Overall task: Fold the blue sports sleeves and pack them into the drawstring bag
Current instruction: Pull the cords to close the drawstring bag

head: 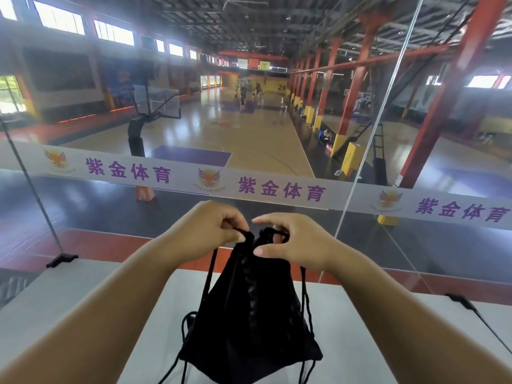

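Observation:
A black drawstring bag stands upright on a white table, its gathered mouth lifted to hand height. My left hand pinches the bag's top edge and cord on the left side. My right hand grips the gathered top on the right, thumb pressed on the cloth. Black cords hang down both sides of the bag. No blue sports sleeves are in view.
Straight ahead stands a glass railing with a white printed band, held by black clamps at the table's far edge. Beyond and below it lies an indoor basketball court with a hoop stand and red columns.

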Motion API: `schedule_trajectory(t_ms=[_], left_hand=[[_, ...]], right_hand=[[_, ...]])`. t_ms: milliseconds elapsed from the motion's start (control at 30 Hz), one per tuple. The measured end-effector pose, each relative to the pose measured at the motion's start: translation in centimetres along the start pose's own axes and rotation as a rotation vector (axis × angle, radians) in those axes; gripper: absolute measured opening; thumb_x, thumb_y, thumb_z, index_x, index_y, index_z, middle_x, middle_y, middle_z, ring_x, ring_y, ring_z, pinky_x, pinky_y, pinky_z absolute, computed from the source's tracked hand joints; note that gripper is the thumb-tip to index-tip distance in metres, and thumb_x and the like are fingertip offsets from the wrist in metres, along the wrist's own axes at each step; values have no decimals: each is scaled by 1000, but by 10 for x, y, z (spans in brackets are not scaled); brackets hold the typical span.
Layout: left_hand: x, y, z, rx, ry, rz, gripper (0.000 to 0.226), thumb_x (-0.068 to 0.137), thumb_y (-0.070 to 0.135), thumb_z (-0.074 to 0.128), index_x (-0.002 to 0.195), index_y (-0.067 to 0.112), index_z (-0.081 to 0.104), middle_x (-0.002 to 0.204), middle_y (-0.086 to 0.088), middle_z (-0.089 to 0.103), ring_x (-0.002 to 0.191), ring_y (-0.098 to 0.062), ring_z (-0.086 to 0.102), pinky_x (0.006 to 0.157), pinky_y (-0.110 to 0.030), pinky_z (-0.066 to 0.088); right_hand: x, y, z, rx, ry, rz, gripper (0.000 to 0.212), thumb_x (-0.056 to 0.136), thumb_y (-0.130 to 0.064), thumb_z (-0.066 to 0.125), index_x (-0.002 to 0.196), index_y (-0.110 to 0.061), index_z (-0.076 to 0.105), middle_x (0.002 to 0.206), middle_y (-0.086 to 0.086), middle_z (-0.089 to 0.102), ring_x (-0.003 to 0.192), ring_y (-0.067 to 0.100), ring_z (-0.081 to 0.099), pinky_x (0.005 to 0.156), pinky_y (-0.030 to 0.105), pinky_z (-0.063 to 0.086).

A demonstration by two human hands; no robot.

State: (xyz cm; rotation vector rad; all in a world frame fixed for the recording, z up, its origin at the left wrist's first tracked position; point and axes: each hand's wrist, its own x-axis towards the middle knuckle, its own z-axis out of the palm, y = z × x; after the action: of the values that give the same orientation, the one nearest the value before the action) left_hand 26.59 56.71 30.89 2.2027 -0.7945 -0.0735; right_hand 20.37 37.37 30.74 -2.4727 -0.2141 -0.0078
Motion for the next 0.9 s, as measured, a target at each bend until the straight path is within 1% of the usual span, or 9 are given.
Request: schedule_trajectory(t_ms=[100,167,233,267,467,600,700,800,900], left_hand=[[2,7,6,-59,38,35,17,78,10,72,80,27,74,76,14,73,72,2,67,70,-11,49],[1,6,8,-81,80,50,18,79,9,71,79,27,73,76,14,73,75,4,66,73,-11,49],[1,3,11,-63,118,56,17,79,11,71,79,28,72,77,14,72,77,4,65,74,-10,46],[1,0,12,-55,134,55,17,80,11,70,78,28,71,78,14,71,78,4,64,73,-9,45],[-3,-10,21,-69,257,86,17,81,7,68,75,23,66,81,10,65,80,1,58,68,-3,42],[-11,-18,46,-81,177,23,13,81,14,66,90,22,62,90,8,65,78,-3,62,73,-17,48],[-12,-24,57,-134,184,-59,34,80,29,67,110,26,52,112,9,56,94,-6,60,84,-26,51],[-11,-24,58,-270,167,6,58,77,33,67,128,34,38,128,12,45,119,-1,48,101,-30,45],[-7,-21,55,-401,153,48,72,71,45,67,134,42,31,137,14,42,128,1,41,104,-28,39]], right_hand=[[9,-7,12,34,7,-35,11,78,-37,73,85,-41,65,72,-24,63,69,-6,57,65,8,37],[13,-6,17,51,48,-20,10,80,-34,71,75,-38,64,62,-21,59,63,-4,56,60,10,35],[15,-2,20,72,88,22,2,82,-33,69,81,-31,69,69,-14,61,69,2,58,64,16,38],[16,0,22,77,100,41,5,82,-32,68,83,-27,71,70,-11,61,69,4,58,65,19,40],[19,3,21,244,163,192,12,83,-22,65,79,-12,70,55,-4,58,49,9,50,55,26,45],[32,-8,18,392,226,258,12,84,-21,64,72,-22,66,45,-5,58,36,5,40,45,24,33],[42,-22,10,441,191,284,11,88,-20,60,78,-19,61,44,-4,57,41,12,40,39,22,30],[45,-33,-2,367,139,256,10,91,-21,57,84,-15,61,42,-5,55,44,11,42,39,20,31],[45,-41,-11,331,97,227,13,92,-21,57,81,-16,59,43,-6,55,42,9,42,39,19,31]])
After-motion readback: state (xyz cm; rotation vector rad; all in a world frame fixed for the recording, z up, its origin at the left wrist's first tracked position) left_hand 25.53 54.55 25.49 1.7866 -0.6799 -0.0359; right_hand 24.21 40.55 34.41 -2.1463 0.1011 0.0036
